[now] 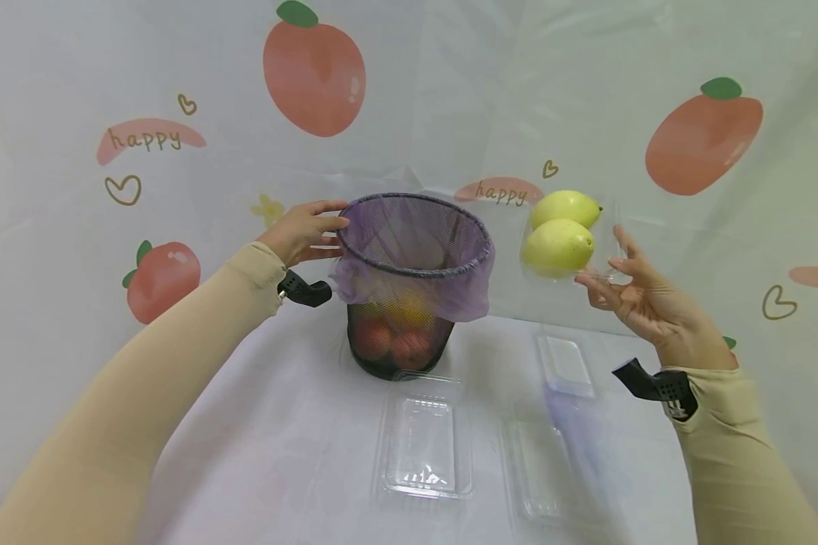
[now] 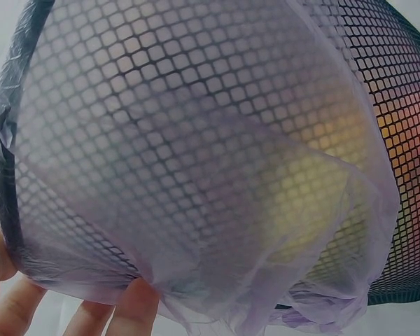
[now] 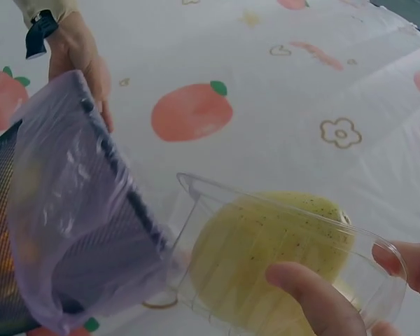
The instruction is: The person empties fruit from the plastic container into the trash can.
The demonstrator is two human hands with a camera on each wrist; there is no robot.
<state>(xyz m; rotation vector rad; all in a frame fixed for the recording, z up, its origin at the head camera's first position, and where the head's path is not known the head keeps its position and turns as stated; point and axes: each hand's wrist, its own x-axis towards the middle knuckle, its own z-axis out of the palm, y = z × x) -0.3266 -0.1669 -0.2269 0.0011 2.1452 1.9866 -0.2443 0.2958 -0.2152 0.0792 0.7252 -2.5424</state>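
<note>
My left hand (image 1: 307, 233) grips the rim of a black mesh wastebasket (image 1: 409, 272), which stands slightly tilted on the table. A thin purple plastic bag (image 1: 473, 291) lines it and folds down over the outside. Through the mesh show red round things (image 1: 409, 350) and something yellow-orange above them. To the basket's right and raised off the table, my right hand (image 1: 654, 303) holds a clear plastic container (image 3: 385, 241) by its edge. Two yellow oval fruits (image 1: 559, 246) lie in that container, which is tipped toward the basket. In the right wrist view the thumb crosses its near side.
A clear plastic box (image 1: 426, 446) lies in front of the basket. Another clear box (image 1: 538, 462) is at its right, and a third, smaller-looking one (image 1: 569, 367) lies farther back. Behind the table hangs a white cloth (image 1: 450, 91) with printed red fruit.
</note>
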